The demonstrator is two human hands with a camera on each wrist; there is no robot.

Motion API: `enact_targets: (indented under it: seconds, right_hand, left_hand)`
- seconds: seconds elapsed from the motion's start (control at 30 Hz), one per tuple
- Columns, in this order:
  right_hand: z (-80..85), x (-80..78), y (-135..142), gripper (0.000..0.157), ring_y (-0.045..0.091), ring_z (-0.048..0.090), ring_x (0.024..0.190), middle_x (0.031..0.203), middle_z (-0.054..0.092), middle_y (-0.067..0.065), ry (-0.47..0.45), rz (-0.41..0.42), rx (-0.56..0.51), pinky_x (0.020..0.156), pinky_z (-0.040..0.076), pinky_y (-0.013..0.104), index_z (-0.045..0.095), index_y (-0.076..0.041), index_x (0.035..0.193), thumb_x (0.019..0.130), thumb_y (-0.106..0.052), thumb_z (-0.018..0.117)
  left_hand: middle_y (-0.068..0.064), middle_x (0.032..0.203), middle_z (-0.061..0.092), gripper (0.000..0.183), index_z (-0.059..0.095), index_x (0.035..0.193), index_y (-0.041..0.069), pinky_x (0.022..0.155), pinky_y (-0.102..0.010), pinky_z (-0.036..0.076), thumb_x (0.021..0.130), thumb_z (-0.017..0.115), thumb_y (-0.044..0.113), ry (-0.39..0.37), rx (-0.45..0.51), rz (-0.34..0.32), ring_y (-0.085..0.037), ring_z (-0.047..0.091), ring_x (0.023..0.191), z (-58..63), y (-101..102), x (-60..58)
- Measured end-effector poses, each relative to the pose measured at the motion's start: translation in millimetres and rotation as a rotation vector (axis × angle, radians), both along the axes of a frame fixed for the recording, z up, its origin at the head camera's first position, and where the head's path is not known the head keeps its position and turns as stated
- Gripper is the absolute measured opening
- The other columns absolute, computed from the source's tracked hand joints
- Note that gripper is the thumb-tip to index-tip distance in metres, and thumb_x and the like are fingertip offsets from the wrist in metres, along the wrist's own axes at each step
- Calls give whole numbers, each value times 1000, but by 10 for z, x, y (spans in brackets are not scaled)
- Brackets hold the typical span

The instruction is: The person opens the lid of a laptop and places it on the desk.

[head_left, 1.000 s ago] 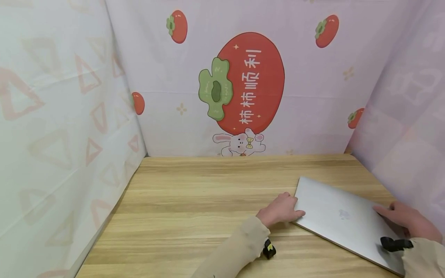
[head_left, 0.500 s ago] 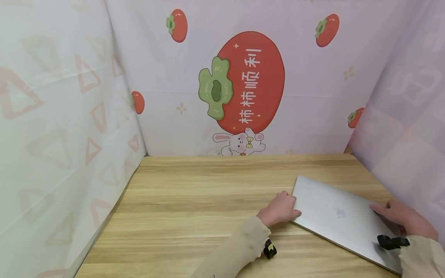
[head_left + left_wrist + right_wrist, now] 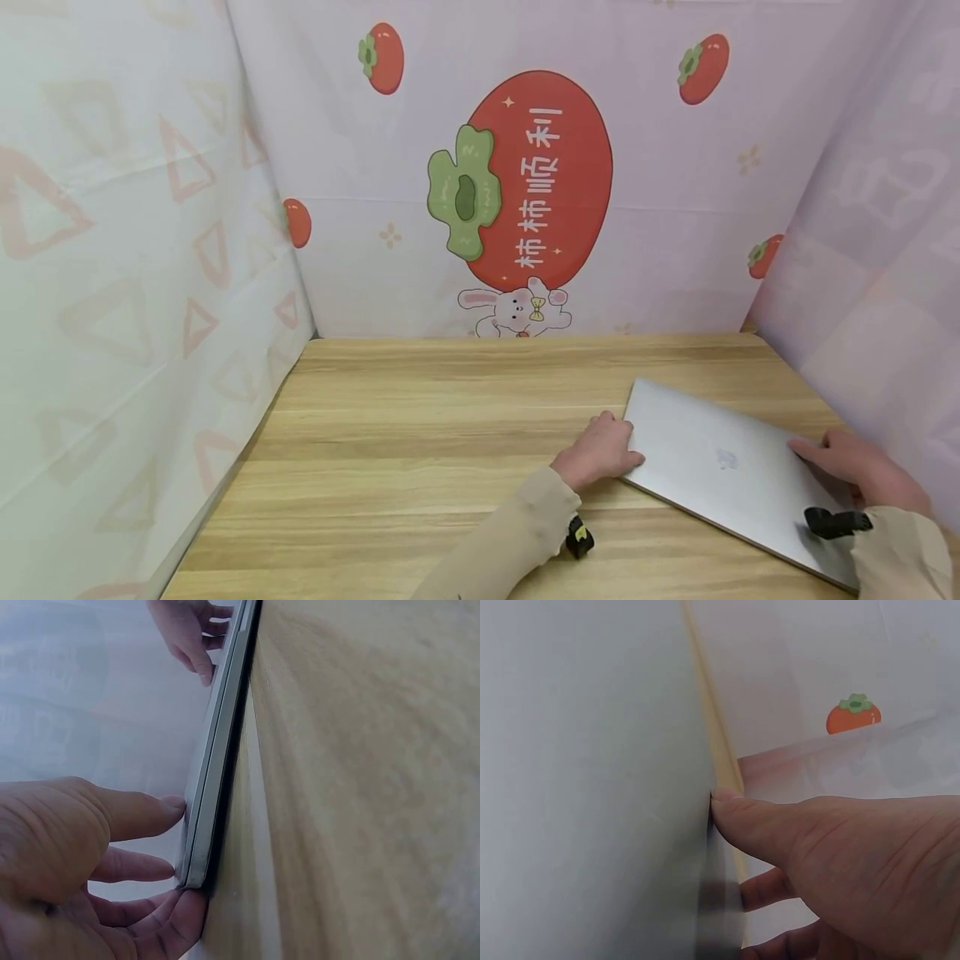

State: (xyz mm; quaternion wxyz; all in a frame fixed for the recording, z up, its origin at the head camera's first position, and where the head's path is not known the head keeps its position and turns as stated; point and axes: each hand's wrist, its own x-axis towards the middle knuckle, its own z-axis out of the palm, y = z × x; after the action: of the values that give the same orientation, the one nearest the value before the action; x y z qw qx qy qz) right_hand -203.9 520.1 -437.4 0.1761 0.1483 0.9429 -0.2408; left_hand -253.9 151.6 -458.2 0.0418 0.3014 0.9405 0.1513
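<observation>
A closed silver laptop (image 3: 720, 475) lies at a slant on the right side of the wooden table, lid up with a faint logo in its middle. My left hand (image 3: 597, 452) grips its left end, thumb over the lid's edge and the other fingers at the corner. In the left wrist view, the lid (image 3: 127, 712) and base meet along a thin seam, and the left thumb (image 3: 146, 814) lies close to it. At the far right edge is my right hand (image 3: 862, 471), its thumb (image 3: 742, 821) on the lid's rim and the fingers partly hidden beyond the edge.
Printed cloth hangs on three sides; the back cloth (image 3: 375, 167) carries red persimmons and a rabbit. The right cloth (image 3: 885, 275) comes close to my right hand. Wood-grain table top (image 3: 375, 467) stretches to the left of the laptop. Black wrist devices (image 3: 836, 522) sit on both sleeves.
The laptop has slid a little to the left across the table, keeping nearly the same slant. Both hands have moved along with it, their holds unchanged.
</observation>
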Motion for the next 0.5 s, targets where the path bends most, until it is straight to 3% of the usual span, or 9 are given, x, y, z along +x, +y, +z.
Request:
enact_targets:
  seconds: [0.2,0.5]
  right_hand:
    - [-23,-5,-21,68,18,43,46,64,38,7,18,9,20,44,41,33,36,0,82,85,-67,42]
    - [0,-31,-103,67,20,44,47,63,40,9,46,41,52,43,40,33,40,0,81,85,-67,40]
  left_hand:
    - [4,79,51,30,56,71,16,66,-23,38,86,61,41,9,-13,-3,-11,43,79,20,1,14]
    - [2,82,50,30,55,73,16,64,-23,38,85,62,42,3,-24,18,-12,43,79,39,-38,-5]
